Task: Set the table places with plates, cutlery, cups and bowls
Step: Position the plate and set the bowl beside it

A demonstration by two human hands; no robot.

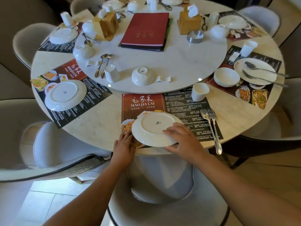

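A round, pale marble counter [101,128] is seen from above, with a raised turntable [179,62] at its centre. At the nearest place lies a printed paper placemat [143,101], red and black, reading "MAO JIA CAI". On it sits a white dinner plate [154,128], upside down. Its glossy underside faces up, showing a circular foot ring with a small dark maker's mark in the middle.

The right hand [184,141] grips the plate at its near right edge, fingers spread over the underside and thumb hooked beneath the rim. The left hand [123,147] lies flat on the placemat, fingers straight, with the tips at the plate's left rim; whether they reach under it cannot be told.

To the right of the plate, a spoon [206,115] and fork [211,114] lie side by side on the placemat, handles pointing toward the counter's edge. A white cup [199,92] stands upright near the placemat's far right corner. An upturned white bowl [143,76] rests on the turntable's near edge.
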